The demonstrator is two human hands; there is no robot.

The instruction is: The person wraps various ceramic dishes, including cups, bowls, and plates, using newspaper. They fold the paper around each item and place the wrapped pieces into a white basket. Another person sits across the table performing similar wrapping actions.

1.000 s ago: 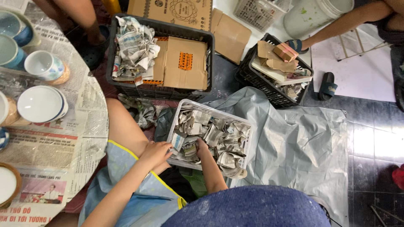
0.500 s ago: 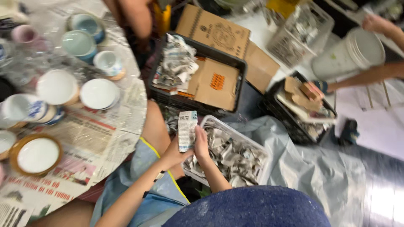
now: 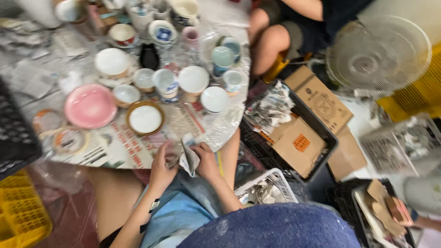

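holding newspaper-wrapped piece (image 3: 189,158); both hands

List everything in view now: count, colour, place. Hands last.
Newspaper-wrapped bundle: one, grey-white, between both hands at the table edge.
Table: one, round, covered with newspaper and clear film.
Pink bowl: one, left on the table.
Brown-rimmed dish: one, white inside, beside the pink bowl.
Cups and bowls: a dozen or more, mostly white and pale blue, across the table.
Black crate: one, holding cardboard and crumpled newspaper, right of the table.
White basket: one, holding wrapped pieces, by the knee.
Fan: one, white, upper right.
Yellow crate: one, lower left.
Left hand: on the bundle.
Right hand: gripping the bundle.
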